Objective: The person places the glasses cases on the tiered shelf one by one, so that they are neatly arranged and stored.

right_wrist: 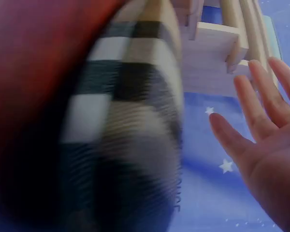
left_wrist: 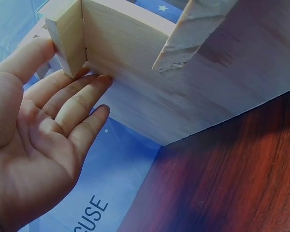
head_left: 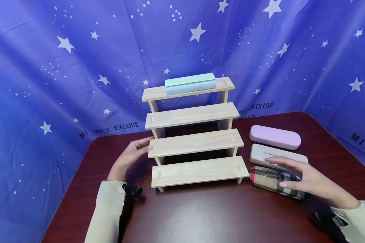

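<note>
A pale wooden four-step display stand (head_left: 196,143) stands on the table. My left hand (head_left: 132,155) is at its left side, pinching the end of the second step from the bottom; in the left wrist view the thumb (left_wrist: 38,55) lies on one side of the board's end and the fingers on the other. My right hand (head_left: 310,179) hovers with fingers spread over a plaid glasses case (head_left: 267,179) and a white glasses case (head_left: 261,155). In the right wrist view that hand (right_wrist: 266,130) holds nothing.
A mint-green and light-blue glasses case (head_left: 190,84) sits on the top step. Behind the white case lies a lilac glasses case (head_left: 275,136). The dark red table (head_left: 197,216) meets a blue star-patterned curtain (head_left: 109,50) at its back and sides.
</note>
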`<state>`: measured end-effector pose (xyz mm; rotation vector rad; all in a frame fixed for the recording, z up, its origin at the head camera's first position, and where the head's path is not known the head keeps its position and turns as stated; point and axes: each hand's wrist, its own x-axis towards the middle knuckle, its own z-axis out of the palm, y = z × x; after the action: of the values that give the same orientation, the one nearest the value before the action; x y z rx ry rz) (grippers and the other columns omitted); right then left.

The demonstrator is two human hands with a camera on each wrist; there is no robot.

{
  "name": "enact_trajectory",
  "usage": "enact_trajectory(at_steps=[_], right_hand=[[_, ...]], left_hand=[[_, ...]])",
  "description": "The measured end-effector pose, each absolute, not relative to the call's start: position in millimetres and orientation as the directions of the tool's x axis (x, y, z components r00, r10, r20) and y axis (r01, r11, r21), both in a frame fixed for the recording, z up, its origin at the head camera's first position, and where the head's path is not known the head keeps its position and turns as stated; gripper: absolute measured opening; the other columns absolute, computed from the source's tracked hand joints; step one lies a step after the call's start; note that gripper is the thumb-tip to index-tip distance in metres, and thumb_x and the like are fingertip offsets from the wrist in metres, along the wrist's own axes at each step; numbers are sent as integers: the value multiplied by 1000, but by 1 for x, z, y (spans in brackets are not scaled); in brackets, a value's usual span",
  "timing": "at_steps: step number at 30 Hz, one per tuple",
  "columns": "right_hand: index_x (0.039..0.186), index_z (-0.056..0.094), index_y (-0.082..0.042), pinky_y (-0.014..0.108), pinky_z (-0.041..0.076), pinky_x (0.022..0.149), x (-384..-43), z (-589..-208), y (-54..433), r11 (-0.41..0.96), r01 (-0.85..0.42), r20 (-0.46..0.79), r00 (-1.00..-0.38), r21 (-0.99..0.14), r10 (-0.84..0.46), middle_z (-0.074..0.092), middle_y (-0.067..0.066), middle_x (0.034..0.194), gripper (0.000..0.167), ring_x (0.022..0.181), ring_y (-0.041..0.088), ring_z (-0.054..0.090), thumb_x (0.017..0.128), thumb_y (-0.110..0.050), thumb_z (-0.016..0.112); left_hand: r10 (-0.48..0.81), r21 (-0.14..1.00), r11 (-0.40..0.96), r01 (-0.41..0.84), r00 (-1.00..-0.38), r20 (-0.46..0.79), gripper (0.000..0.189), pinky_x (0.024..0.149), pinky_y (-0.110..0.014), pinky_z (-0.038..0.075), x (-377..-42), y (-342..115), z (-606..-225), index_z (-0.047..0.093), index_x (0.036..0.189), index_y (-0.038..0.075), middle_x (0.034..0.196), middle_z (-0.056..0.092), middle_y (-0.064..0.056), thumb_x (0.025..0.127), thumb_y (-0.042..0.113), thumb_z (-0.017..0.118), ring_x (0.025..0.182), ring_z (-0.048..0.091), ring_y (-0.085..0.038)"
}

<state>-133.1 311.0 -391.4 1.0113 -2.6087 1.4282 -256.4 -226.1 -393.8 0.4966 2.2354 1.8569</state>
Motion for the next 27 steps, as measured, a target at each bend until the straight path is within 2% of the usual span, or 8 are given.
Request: enact_trajectory(at_steps=[3, 5, 7, 15, 24, 27], right_hand=[[139, 43, -6, 12, 37, 91, -128, -398, 317, 408, -500, 248, -811, -764, -529, 50, 8, 137, 69, 125, 1, 43, 75, 5, 67], [139, 43, -4, 13, 37, 90, -126, -401, 320, 406, -497, 251, -815, -767, -522, 50, 12, 135, 72, 123, 4, 45, 72, 5, 68], [138, 44, -4, 11, 36, 90, -125, -405, 323, 426, -493, 250, -824, -758, -508, 51, 11, 133, 72, 121, 3, 45, 72, 4, 70], [135, 48, -8, 10, 32, 89, -120, -415, 334, 497, -459, 241, -865, -736, -441, 55, 2, 129, 70, 117, 0, 45, 70, 2, 73], [133, 51, -11, 10, 36, 79, -117, -420, 341, 592, -438, 203, -884, -676, -422, 57, -11, 119, 70, 102, -2, 48, 68, -5, 77], [134, 50, -11, 9, 34, 80, -117, -423, 342, 604, -435, 192, -885, -668, -425, 54, -15, 121, 73, 104, -5, 46, 67, -8, 80]], left_hand=[[379, 980, 151, 131, -923, 65, 50, 89, -19, 46, -257, -225, -392, 43, 136, -8, 133, 47, -29, 91, 4, 58, 103, 59, -5], [381, 979, 153, 133, -922, 66, 50, 89, -20, 46, -256, -225, -392, 42, 137, -8, 133, 47, -29, 91, 4, 58, 103, 59, -5], [380, 979, 156, 134, -922, 66, 50, 88, -20, 46, -256, -226, -392, 42, 137, -8, 132, 48, -28, 91, 4, 58, 103, 59, -5], [394, 980, 141, 139, -916, 73, 51, 89, -21, 47, -258, -224, -393, 42, 137, -7, 131, 51, -24, 91, 5, 59, 103, 59, -6], [375, 979, 153, 132, -925, 66, 50, 87, -21, 47, -257, -225, -394, 43, 137, -7, 127, 56, -17, 90, 5, 59, 102, 59, -5], [375, 980, 151, 128, -925, 63, 50, 87, -21, 47, -257, -225, -394, 43, 137, -7, 127, 56, -17, 90, 6, 59, 102, 59, -5]])
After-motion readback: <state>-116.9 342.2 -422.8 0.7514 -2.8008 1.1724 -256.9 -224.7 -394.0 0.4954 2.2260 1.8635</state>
